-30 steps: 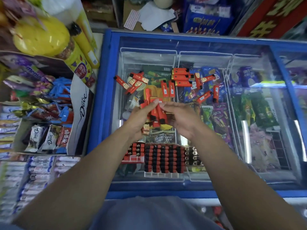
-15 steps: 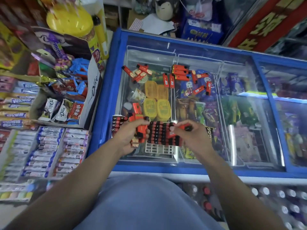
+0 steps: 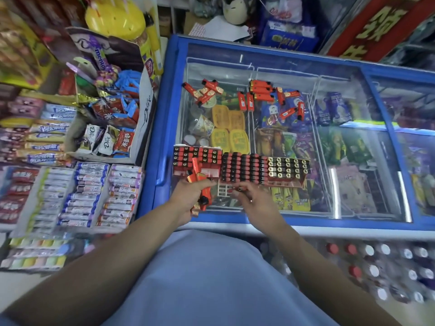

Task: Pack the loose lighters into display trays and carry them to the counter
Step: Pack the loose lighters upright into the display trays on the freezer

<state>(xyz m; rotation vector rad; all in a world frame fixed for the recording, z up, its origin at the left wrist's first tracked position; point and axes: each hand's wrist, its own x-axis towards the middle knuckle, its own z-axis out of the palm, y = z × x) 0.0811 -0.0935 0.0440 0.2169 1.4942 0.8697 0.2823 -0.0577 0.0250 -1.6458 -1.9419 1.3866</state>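
At lower centre, the left hand grips a bundle of lighters while the right hand pinches one beside the trays; light, rigid, probably slick, best held mid-body.

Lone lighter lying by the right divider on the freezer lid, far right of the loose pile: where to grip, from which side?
That lighter lies flat and near upright in the head view, clear of its neighbours. Probably best pinched across its long sides at mid-body, coming straight down from above; the glass lid blocks any scoop from under.
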